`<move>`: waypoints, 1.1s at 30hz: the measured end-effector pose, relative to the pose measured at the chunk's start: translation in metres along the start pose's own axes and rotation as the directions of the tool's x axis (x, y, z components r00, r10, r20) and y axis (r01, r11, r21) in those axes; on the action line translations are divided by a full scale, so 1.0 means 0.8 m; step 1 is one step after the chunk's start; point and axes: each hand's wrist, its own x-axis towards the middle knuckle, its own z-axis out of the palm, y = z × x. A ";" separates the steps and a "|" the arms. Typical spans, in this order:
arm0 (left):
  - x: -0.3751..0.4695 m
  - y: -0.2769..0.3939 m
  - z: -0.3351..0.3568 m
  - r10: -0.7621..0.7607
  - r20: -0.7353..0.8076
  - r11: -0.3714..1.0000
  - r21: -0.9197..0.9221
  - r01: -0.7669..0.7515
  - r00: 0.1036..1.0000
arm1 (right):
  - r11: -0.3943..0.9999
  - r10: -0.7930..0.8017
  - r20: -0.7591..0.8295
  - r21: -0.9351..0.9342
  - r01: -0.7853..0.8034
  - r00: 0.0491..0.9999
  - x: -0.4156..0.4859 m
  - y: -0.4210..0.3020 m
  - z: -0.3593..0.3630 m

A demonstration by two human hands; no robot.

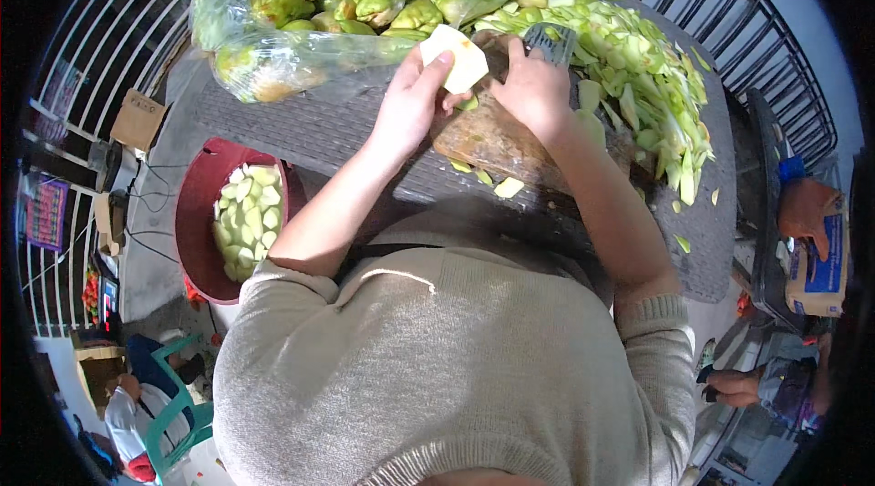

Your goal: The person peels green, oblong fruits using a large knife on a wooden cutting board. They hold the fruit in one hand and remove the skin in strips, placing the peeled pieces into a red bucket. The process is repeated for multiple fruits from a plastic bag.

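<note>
In my left hand (410,100) is a pale, peeled chayote piece (459,62) with flat cut faces, the thumb on top of it. My right hand (536,86) is just right of the piece, over a worn wooden cutting board (502,144), fingers bent. A dark slotted tool (552,40) shows beyond its fingertips; whether the hand grips it is hidden. Green peelings (642,76) are heaped to the right of the board. Beyond my hands, unpeeled chayotes (383,4) fill a clear plastic bag (301,55).
Left of the grey woven-pattern table (301,120) stands a dark red bucket (195,213) holding pale cut pieces (249,213). A small offcut (509,187) lies near the table's front edge. One person (147,411) is at lower left near a green chair (171,404); another (759,383) is at right.
</note>
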 end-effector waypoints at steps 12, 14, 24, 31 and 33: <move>0.006 0.007 -0.006 -0.127 -0.058 0.987 0.093 0.132 0.990 | 0.788 0.176 -0.127 0.612 -0.063 0.976 -0.047 0.107 -0.049; 0.012 0.005 -0.008 -0.122 -0.041 0.987 0.100 0.126 0.992 | 0.734 0.125 -0.229 0.676 0.065 0.965 -0.091 0.101 -0.063; 0.014 -0.004 0.011 -0.202 -0.071 0.976 -0.097 0.195 0.977 | 0.755 -0.359 -0.418 0.394 0.523 0.834 -0.163 0.090 -0.064; 0.002 0.007 0.022 -0.178 -0.002 0.981 -0.081 0.177 0.984 | 0.801 -0.336 -0.396 0.357 0.481 0.855 -0.163 0.100 -0.062; 0.001 0.014 0.017 -0.221 0.102 0.964 -0.125 0.233 0.970 | 0.876 -0.194 -0.359 0.357 0.326 0.913 -0.151 0.106 -0.054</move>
